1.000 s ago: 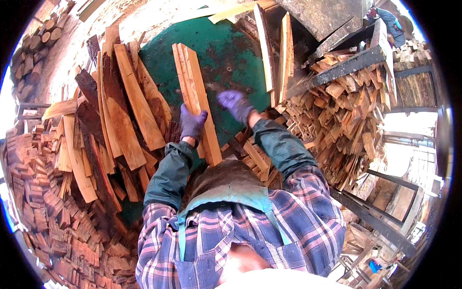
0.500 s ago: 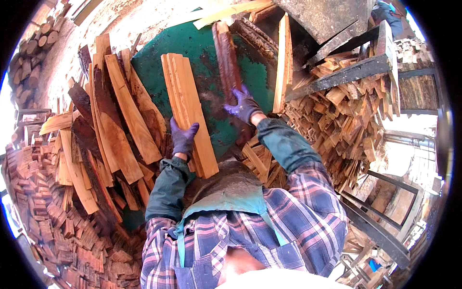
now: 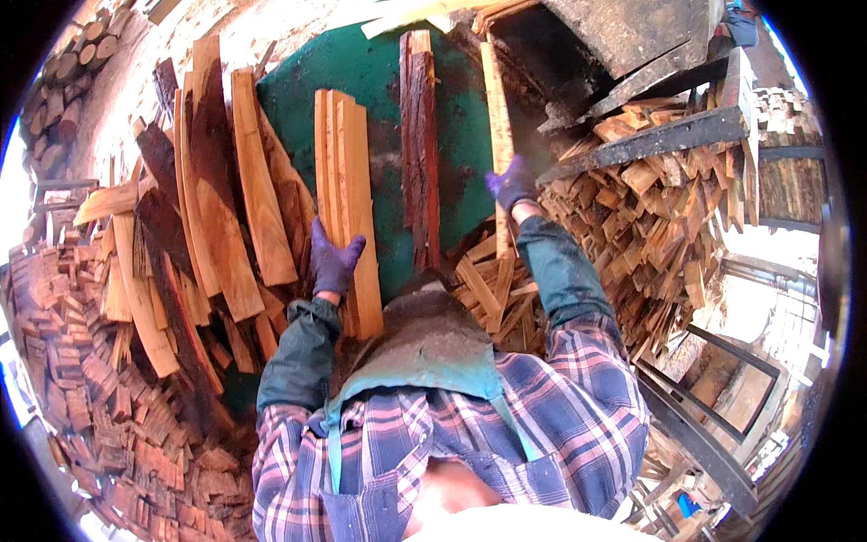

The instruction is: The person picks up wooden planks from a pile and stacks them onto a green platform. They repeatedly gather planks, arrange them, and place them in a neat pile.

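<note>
My left hand (image 3: pixel 335 260), in a purple glove, grips the lower part of a stack of pale planks (image 3: pixel 346 172), its thumb across their face. The stack lies lengthwise on a green, worn metal surface (image 3: pixel 384 81). To its right, apart from it, a dark bark-edged slab (image 3: pixel 419 144) lies on the same surface, with no hand on it. My right hand (image 3: pixel 514 185), also gloved in purple, is closed on a narrow pale plank (image 3: pixel 498 108) at the surface's right edge. Some of its fingers are hidden.
Long curved slabs (image 3: pixel 212 172) lean at the left, above a heap of cut wood blocks (image 3: pixel 108 388). At the right, small wood pieces (image 3: pixel 623 226) pile under a dark metal bar (image 3: pixel 655 144). A grey metal plate (image 3: pixel 623 36) stands at the far right of the surface.
My right hand has left the dark slab and moved right to the narrow plank, which has shifted left. The dark slab and the pale stack now lie straighter.
</note>
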`<action>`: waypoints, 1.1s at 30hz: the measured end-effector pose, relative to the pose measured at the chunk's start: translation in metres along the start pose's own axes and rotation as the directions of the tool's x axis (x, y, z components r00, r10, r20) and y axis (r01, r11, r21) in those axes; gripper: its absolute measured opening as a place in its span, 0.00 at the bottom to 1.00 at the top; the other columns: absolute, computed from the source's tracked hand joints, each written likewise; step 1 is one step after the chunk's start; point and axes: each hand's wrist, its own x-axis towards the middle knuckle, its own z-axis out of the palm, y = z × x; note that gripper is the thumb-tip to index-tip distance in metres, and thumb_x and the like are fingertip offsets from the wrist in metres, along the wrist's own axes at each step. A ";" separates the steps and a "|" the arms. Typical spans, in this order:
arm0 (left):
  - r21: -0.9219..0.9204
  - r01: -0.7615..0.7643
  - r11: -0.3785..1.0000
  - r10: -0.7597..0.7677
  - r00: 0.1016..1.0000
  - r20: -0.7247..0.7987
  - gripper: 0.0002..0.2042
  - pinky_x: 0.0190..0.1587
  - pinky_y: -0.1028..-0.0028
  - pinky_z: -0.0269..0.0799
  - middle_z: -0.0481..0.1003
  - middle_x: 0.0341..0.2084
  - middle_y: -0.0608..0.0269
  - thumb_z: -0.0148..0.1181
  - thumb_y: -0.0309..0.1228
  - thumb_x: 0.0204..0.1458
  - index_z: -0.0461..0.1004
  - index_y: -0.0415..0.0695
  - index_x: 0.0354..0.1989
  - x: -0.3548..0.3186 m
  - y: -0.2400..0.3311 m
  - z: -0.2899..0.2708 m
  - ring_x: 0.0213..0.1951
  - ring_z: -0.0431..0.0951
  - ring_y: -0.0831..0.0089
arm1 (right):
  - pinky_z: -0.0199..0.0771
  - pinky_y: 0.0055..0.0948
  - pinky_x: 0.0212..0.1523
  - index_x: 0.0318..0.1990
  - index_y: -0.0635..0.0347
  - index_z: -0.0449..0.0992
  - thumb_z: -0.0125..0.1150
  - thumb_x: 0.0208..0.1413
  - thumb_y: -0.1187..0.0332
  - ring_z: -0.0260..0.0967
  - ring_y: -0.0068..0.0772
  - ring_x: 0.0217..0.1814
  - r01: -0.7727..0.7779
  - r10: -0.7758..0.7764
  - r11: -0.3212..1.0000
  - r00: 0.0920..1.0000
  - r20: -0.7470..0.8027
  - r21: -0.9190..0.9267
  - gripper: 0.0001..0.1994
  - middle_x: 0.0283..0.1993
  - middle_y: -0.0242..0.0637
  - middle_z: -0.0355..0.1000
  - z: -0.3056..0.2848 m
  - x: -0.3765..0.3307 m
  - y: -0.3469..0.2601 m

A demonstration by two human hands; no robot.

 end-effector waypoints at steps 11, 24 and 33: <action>0.138 0.043 0.990 -0.042 0.999 -0.009 0.42 0.54 0.57 0.70 0.73 0.49 0.37 0.74 0.37 0.40 0.57 0.36 0.62 -0.006 0.021 -0.011 0.51 0.74 0.44 | 0.69 0.47 0.59 0.69 0.48 0.57 0.74 0.44 0.53 0.67 0.59 0.59 0.244 -0.248 0.967 0.968 -0.043 -0.070 0.45 0.56 0.60 0.68 0.035 -0.070 -0.020; 0.176 0.067 0.982 -0.058 0.997 -0.057 0.45 0.56 0.56 0.69 0.70 0.52 0.36 0.74 0.41 0.39 0.56 0.37 0.64 -0.002 0.005 -0.006 0.55 0.71 0.43 | 0.77 0.36 0.48 0.69 0.56 0.57 0.67 0.56 0.60 0.71 0.33 0.52 0.126 -0.657 0.153 0.754 0.005 0.980 0.36 0.56 0.40 0.68 -0.063 -0.080 -0.097; 0.188 0.167 0.968 -0.167 0.986 -0.011 0.48 0.56 0.56 0.69 0.70 0.52 0.36 0.74 0.44 0.38 0.54 0.36 0.66 0.000 0.007 -0.005 0.54 0.73 0.44 | 0.60 0.35 0.65 0.64 0.66 0.65 0.73 0.48 0.53 0.60 0.39 0.66 -0.122 -0.100 0.750 0.951 0.294 0.650 0.39 0.66 0.45 0.63 0.048 -0.157 -0.005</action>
